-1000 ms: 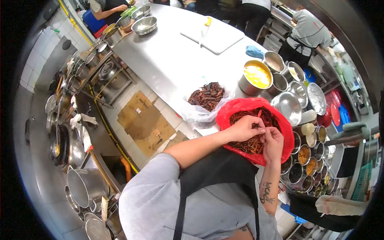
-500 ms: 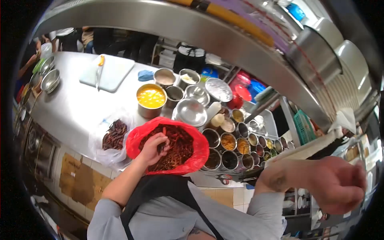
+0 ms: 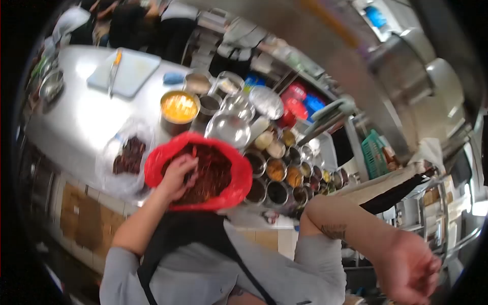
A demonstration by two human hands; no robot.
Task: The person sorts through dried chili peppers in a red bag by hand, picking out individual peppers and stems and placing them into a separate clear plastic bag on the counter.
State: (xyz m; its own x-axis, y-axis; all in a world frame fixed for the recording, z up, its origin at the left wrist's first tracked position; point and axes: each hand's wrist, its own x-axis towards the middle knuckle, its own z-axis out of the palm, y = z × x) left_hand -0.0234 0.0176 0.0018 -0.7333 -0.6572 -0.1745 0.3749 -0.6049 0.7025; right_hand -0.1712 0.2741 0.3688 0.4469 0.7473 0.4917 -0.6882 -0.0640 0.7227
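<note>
My left hand [image 3: 180, 175] is inside a red plastic bag [image 3: 240, 178] spread open on the counter. Its fingers are closed on dark red dried chilli pieces, and one brighter red piece shows above the fingertips. Shredded dried chillies [image 3: 211, 178] fill the bag around the hand. To the left lies a clear plastic bag [image 3: 109, 162] with larger whole-looking dried chillies [image 3: 131, 155]. My right hand [image 3: 409, 269] is held out at the lower right, away from the counter. Its fingers are curled in, slightly blurred, with nothing visible in them.
Behind the red bag stand a pot of yellow liquid [image 3: 179, 108] and a metal bowl [image 3: 227, 131]. Several seasoning containers [image 3: 276, 170] line the right. A knife [image 3: 113, 73] lies on a white cutting board [image 3: 133, 76]. A steel shelf [image 3: 325, 46] hangs overhead. People [image 3: 241, 43] stand across the counter.
My view has shifted, so the counter sits further left and higher. My right hand has swung downward with its fingers still curled. My left hand stays in the red bag.
</note>
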